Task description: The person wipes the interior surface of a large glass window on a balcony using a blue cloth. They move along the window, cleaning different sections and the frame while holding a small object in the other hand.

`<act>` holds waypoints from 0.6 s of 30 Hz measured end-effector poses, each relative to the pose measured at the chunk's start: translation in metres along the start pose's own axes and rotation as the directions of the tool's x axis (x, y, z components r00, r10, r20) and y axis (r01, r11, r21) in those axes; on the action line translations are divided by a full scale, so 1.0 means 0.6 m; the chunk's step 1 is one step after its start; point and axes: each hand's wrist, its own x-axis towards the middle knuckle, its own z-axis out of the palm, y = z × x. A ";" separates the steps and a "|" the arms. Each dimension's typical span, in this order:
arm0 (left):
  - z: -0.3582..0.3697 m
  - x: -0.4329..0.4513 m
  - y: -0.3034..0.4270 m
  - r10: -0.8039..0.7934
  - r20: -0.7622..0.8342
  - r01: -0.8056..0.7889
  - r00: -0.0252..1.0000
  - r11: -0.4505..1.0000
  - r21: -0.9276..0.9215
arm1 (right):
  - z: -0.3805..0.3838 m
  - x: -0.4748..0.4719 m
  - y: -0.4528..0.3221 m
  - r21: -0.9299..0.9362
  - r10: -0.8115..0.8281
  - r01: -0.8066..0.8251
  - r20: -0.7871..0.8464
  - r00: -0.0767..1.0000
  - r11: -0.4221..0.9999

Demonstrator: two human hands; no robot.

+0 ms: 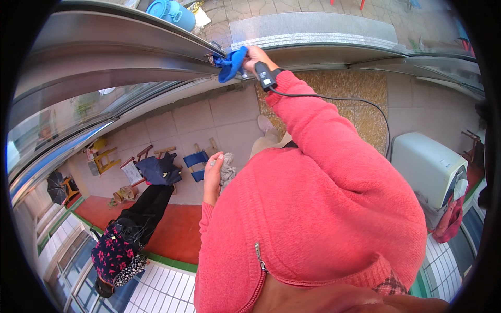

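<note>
My right hand (pixel 256 58) is stretched out, gripping a bright blue cloth (pixel 233 64). The cloth lies against the end of a metal-framed door (pixel 156 51), around what may be its handle; the cloth hides that part. Lower down, near my body, my left hand (pixel 213 176) holds a crumpled grey cloth (pixel 227 169). A black device (pixel 265 76) sits on my right wrist, and a cable (pixel 332 96) runs from it past my sleeve.
Beyond the sill stands a blue plastic barrel (pixel 172 15). A brown patterned mat (pixel 360 113) covers the floor by the doorway. To the left are folding stools (pixel 195 159) and a person (pixel 121 242). A pale box-shaped appliance (pixel 424 164) stands at the right.
</note>
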 end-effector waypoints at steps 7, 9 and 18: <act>0.030 0.045 0.023 0.010 0.070 -0.013 0.998 0.999 0.033 | -0.078 -0.121 -0.174 -0.624 -0.382 0.488 0.309 0.871 0.610; 0.044 0.053 0.032 -0.004 0.109 0.004 0.994 1.000 -0.001 | -0.116 -0.185 -0.243 -0.735 -0.423 0.653 0.658 0.623 -0.181; 0.115 0.043 0.040 0.043 0.156 -0.045 0.987 0.999 0.010 | -0.090 -0.411 -0.419 -0.808 -0.734 0.476 0.550 0.398 -0.348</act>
